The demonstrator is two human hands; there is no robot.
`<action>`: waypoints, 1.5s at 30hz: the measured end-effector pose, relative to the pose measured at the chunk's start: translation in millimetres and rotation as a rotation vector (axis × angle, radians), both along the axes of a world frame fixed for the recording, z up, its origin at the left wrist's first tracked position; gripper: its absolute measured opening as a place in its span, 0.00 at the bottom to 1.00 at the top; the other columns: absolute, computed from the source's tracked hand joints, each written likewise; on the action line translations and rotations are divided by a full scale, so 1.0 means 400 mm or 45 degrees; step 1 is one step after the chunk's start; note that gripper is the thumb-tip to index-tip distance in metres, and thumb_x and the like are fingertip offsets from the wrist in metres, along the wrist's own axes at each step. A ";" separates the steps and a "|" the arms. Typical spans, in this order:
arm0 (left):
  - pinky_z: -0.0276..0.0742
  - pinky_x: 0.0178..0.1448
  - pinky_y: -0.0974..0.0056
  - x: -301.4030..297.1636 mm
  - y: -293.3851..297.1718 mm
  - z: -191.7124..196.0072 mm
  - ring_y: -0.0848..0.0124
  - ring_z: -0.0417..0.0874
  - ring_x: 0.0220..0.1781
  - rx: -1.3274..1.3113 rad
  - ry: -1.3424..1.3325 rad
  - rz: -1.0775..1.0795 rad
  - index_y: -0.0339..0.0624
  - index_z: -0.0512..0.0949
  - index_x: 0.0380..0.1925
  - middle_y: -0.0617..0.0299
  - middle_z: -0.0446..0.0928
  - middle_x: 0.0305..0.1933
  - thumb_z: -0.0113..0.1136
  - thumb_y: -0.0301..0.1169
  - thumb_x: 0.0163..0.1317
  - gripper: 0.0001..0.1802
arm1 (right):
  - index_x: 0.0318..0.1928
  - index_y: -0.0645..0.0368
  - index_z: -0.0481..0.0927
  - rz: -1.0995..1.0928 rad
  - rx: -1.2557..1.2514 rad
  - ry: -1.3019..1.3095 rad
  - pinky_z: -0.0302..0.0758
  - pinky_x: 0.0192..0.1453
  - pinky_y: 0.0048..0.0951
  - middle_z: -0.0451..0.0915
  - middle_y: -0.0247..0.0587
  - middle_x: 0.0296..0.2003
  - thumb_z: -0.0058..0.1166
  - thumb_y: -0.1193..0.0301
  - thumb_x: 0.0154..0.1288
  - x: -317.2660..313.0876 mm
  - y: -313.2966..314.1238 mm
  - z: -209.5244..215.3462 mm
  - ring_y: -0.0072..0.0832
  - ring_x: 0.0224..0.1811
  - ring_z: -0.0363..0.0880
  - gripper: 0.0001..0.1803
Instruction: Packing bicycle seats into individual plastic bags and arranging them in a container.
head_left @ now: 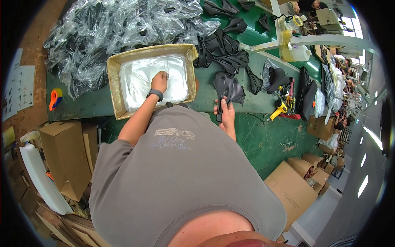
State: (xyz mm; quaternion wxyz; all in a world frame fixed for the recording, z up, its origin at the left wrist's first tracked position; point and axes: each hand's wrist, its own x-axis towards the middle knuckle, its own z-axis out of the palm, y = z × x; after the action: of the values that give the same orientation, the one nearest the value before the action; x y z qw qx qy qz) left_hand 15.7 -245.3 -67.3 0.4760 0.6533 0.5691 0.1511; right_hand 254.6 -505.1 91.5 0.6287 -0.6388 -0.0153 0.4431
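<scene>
My left hand (159,82), with a dark watch (156,94) on its wrist, is over the clear plastic bags (135,82) stacked flat in a worn, yellowish box (111,90). Its fingers are curled closed against the top bag; whether they pinch it cannot be made out. To the right, my right hand (226,113) grips the narrow end of a black bicycle saddle cover (228,88) at the table's near edge. The cover's wide end points away from me.
Bagged black pieces (123,24) pile behind the box; loose black saddle covers (224,49) lie right of it. Further right are a saddle (278,79) and a yellow-handled tool (279,110). An orange tape dispenser (54,99) lies left. Cardboard boxes (66,156) stand below.
</scene>
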 end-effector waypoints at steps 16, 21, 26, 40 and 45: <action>0.89 0.56 0.56 -0.204 -0.169 0.475 0.63 0.93 0.49 -0.584 -1.106 0.446 0.35 0.84 0.54 0.56 0.90 0.50 0.55 0.32 0.82 0.14 | 0.63 0.65 0.77 0.683 0.206 0.866 0.95 0.53 0.33 0.86 0.58 0.54 0.61 0.68 0.82 -0.252 0.428 0.092 0.41 0.51 0.92 0.18; 0.86 0.52 0.65 -0.310 -0.057 0.569 0.71 0.88 0.42 -1.005 -1.797 0.799 0.42 0.83 0.49 0.62 0.87 0.44 0.60 0.35 0.82 0.09 | 0.65 0.64 0.76 0.308 0.534 1.293 0.81 0.36 0.24 0.80 0.53 0.58 0.63 0.67 0.81 -0.153 0.350 0.112 0.28 0.38 0.82 0.20; 0.73 0.36 0.71 -0.210 -0.005 0.560 0.82 0.73 0.30 -0.810 -1.296 0.585 0.43 0.86 0.41 0.72 0.79 0.33 0.69 0.35 0.77 0.08 | 0.67 0.57 0.81 1.054 0.267 0.245 0.73 0.31 0.26 0.86 0.41 0.44 0.67 0.82 0.68 -0.089 0.260 0.221 0.25 0.31 0.81 0.27; 0.79 0.56 0.64 0.071 -0.034 0.538 0.74 0.84 0.47 -1.035 -1.078 -0.563 0.33 0.86 0.41 0.65 0.84 0.44 0.62 0.39 0.81 0.17 | 0.62 0.64 0.80 0.360 0.111 -0.030 0.82 0.31 0.27 0.86 0.39 0.43 0.61 0.74 0.79 -0.012 0.285 0.189 0.23 0.35 0.87 0.16; 0.83 0.59 0.59 0.224 0.006 0.557 0.69 0.88 0.49 -1.039 -0.985 0.139 0.38 0.83 0.55 0.60 0.87 0.50 0.64 0.40 0.80 0.16 | 0.64 0.68 0.81 0.515 0.281 -0.959 0.87 0.56 0.34 0.90 0.46 0.54 0.58 0.78 0.78 -0.013 0.367 0.189 0.36 0.53 0.91 0.18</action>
State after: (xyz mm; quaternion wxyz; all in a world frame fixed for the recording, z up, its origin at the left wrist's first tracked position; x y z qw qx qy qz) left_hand 105.2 -242.9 155.7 0.8555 0.2827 0.3984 0.1717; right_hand 249.2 -358.4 167.0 0.5444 -0.6690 -0.4153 0.2892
